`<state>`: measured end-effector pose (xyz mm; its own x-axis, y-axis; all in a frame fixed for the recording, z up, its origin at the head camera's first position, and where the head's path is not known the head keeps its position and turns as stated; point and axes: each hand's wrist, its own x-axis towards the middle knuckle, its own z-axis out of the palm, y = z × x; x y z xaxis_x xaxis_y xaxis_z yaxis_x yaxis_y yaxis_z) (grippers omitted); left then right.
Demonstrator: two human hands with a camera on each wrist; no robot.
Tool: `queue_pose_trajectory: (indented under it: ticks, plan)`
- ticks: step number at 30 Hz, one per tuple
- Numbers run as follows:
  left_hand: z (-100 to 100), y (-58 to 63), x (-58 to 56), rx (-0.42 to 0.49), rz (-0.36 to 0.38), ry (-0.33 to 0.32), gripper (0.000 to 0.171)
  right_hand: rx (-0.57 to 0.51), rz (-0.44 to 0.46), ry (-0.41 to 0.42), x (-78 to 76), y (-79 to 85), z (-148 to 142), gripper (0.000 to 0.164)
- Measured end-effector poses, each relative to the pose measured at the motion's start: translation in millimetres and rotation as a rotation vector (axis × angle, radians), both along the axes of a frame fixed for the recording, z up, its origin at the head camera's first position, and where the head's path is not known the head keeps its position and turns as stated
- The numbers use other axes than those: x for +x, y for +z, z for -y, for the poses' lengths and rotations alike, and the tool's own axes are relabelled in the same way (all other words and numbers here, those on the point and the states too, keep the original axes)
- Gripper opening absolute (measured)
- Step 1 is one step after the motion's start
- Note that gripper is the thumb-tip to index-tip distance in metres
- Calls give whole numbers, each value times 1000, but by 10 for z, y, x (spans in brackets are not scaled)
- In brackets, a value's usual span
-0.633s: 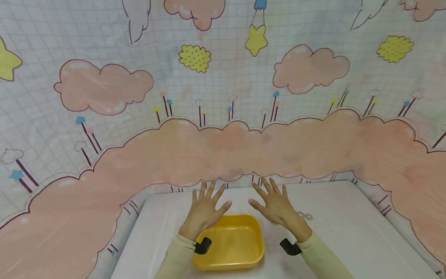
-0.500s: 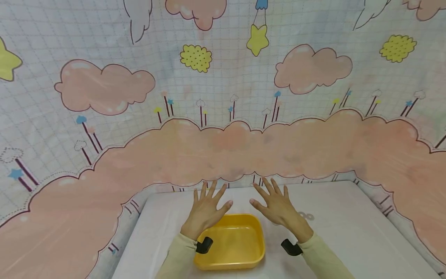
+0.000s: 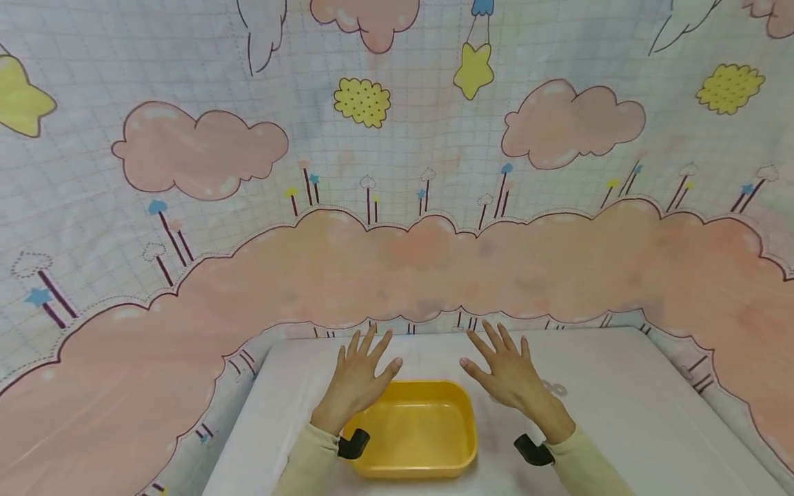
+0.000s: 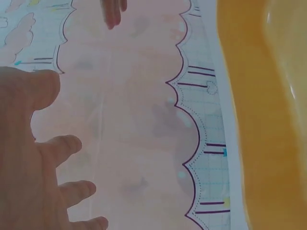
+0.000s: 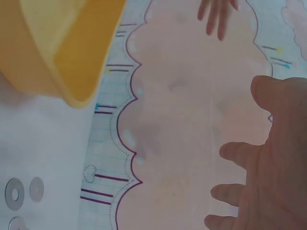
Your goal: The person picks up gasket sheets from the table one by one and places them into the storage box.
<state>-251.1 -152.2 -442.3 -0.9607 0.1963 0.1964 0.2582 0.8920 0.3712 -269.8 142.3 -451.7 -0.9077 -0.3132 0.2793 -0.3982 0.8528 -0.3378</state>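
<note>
My left hand point(image 3: 353, 382) is held above the left rim of a yellow rectangular tray point(image 3: 422, 470), palm down with straight, spread fingers. It holds nothing. On the other side, my right hand point(image 3: 513, 375) hovers to the right of the tray, its fingers spread too and nothing in them. Flat grey metal washers point(image 3: 556, 390) lie on the white table just behind the right hand, partly hidden by it. The right wrist view shows several of these washers point(image 5: 15, 193) near the tray's corner. In the left wrist view the tray point(image 4: 254, 120) fills the right side.
The white table point(image 3: 645, 413) reaches back to a cloth backdrop point(image 3: 403, 269) printed with clouds and stars. Both wrists carry a small black camera mount point(image 3: 354, 444) over pale sleeves point(image 3: 310, 458).
The hands have drawn slightly apart, the left one a little leftward and the right one rightward. The head view has shifted a bit, so the backdrop sits further right.
</note>
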Motion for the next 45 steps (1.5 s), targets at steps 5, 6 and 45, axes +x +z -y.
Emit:
queue_pose_trajectory:
  ticks: [5, 6, 45]
  plan:
    - [153, -68, 63, 69, 9, 9, 67, -22, -14, -38, 34, -40, -171, 67]
    - [190, -86, 82, 81, 15, 12, 67, -27, -15, -48, 41, -54, -207, 66]
    - [829, -700, 389, 812, 516, 146, 68, -201, -13, -194, 2, -595, -953, 58]
